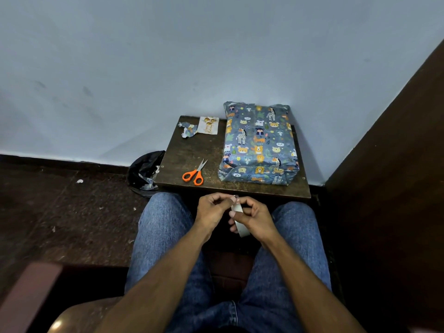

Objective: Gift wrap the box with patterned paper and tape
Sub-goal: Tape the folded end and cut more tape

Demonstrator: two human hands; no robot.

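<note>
Box [259, 143] sits on the right half of the small dark table [189, 150], fully covered in animal-print paper, near end folded down. Tape roll [241, 224] held over the lap — right hand [255, 218] curled round it, thumb across its face. Left hand [212, 209] pinches at the top of the roll, fingertips meeting the right hand's. Scissors [195, 173] lie left of the box; paper scrap [188, 130] and a card [208, 125] at the far left corner. Bin [144, 171] beside the table.
</note>
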